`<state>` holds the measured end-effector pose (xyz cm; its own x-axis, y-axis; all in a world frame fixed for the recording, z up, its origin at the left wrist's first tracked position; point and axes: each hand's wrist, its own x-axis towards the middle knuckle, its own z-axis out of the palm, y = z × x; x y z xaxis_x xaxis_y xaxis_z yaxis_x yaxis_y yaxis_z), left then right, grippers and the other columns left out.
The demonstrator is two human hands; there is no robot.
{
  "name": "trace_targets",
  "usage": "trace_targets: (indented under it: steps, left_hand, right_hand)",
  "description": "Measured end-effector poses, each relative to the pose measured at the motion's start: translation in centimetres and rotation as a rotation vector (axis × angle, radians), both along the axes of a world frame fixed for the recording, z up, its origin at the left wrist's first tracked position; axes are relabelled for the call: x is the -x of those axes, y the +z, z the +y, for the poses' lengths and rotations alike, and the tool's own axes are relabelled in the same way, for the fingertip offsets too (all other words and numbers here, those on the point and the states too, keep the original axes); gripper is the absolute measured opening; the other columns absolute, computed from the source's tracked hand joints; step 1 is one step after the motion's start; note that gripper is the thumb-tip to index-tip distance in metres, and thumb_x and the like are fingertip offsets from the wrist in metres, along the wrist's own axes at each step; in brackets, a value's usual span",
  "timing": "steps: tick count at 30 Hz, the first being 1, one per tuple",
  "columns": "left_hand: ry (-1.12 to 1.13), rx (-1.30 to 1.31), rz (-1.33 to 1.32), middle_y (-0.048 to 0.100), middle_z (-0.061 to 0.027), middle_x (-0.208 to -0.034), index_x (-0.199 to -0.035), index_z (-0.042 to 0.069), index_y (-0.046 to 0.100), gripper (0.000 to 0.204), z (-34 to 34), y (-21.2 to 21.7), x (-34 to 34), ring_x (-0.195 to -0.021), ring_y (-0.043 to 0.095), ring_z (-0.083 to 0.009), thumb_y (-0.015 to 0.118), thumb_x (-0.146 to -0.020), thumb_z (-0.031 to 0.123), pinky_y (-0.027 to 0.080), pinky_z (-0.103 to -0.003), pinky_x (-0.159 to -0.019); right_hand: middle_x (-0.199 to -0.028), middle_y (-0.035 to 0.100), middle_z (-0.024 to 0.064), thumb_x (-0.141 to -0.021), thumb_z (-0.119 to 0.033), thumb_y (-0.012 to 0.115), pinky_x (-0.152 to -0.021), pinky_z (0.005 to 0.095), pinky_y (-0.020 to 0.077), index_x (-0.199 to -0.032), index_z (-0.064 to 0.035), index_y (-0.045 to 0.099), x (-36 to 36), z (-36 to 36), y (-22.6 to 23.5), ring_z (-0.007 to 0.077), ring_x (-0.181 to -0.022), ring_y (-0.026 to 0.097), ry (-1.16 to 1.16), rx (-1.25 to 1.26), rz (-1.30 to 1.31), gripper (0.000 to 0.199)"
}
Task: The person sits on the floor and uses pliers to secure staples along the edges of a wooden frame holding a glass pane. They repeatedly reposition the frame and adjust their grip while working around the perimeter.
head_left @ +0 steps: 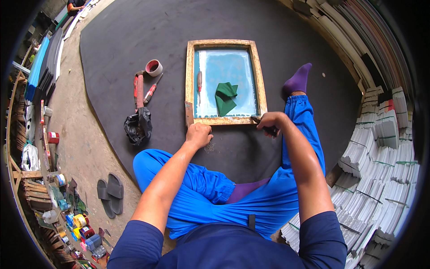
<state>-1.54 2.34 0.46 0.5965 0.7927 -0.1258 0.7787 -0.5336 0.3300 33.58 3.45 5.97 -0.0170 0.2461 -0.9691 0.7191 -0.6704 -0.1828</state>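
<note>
A wooden screen frame (190,71) with blue-tinted mesh lies flat on the dark mat before me. My left hand (199,135) is closed against its near bar by the left corner; whatever its fingers hold is hidden. Dark-handled pliers (271,131) are gripped in my right hand (270,121), their tip touching the near bar close to the right corner. On the mesh rest a folded green cloth (226,99) and a red-handled screwdriver (199,82). Small wire-like bits (209,147) lie scattered beside my left hand.
Left of the frame are a tape roll (153,68), a red-handled tool (150,94), a hammer-like tool (139,89) and a crumpled black plastic bag (139,126). Sandals (110,196) and shelves of tins line the left. Bundled white sheets (376,179) are stacked right.
</note>
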Motion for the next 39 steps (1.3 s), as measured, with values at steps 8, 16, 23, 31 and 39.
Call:
trace_targets:
  steps: [8,16,23,31,39]
  left_hand:
    - [0.046,-0.035,-0.077,0.074,-0.0078,-0.08,-0.081,0.015,0.078,0.019,-0.3,-0.2,0.2,-0.083,0.071,-0.0268,0.081,-0.078,0.033,0.055,-0.041,-0.077]
    - [0.076,0.045,-0.099,0.075,-0.0075,-0.083,-0.083,0.015,0.079,0.022,-0.2,0.1,0.1,-0.086,0.072,-0.0257,0.08,-0.077,0.036,0.055,-0.04,-0.08]
    - [0.106,0.082,-0.112,0.075,-0.0067,-0.085,-0.088,0.015,0.08,0.025,-0.3,0.7,-0.1,-0.089,0.071,-0.0262,0.082,-0.076,0.036,0.055,-0.04,-0.083]
    - [-0.095,-0.033,-0.356,0.074,-0.0056,-0.101,-0.108,0.016,0.076,0.03,-3.0,2.6,0.2,-0.096,0.069,-0.0267,0.081,-0.08,0.023,0.055,-0.041,-0.083]
    - [-0.102,-0.07,-0.224,0.075,-0.0057,-0.09,-0.091,0.015,0.08,0.012,-3.8,0.6,2.5,-0.091,0.07,-0.0257,0.075,-0.082,0.021,0.055,-0.04,-0.082]
  right_hand:
    - [-0.069,0.068,0.0207,-0.092,-0.018,0.056,-0.05,0.0436,0.0549,-0.088,0.011,0.062,5.9,-6.9,-0.9,0.0305,-0.05,0.066,-0.286,-0.539,-0.168,0.03]
    - [-0.092,0.071,0.0291,-0.089,-0.025,0.06,-0.088,0.0526,0.0531,-0.096,0.0029,0.07,8.5,-9.5,-5.3,0.0452,-0.095,0.069,-0.397,-0.883,-0.446,0.031]
    - [-0.062,0.067,0.0156,-0.09,-0.021,0.06,-0.056,0.0405,0.0563,-0.083,0.0034,0.065,6.5,-11.2,-9.5,0.0268,-0.053,0.069,-0.493,-1.065,-0.298,0.026]
    - [-0.076,0.07,0.0238,-0.084,-0.024,0.062,-0.076,0.0465,0.055,-0.095,0.0022,0.071,14.2,-14.1,-5.4,0.036,-0.078,0.073,-0.174,-0.807,0.012,0.029]
    - [-0.077,0.071,0.0156,-0.08,-0.019,0.069,-0.064,0.0384,0.0546,-0.105,0.0009,0.072,17.5,-13.4,-4.2,0.0249,-0.072,0.071,-0.084,-0.685,0.154,0.032]
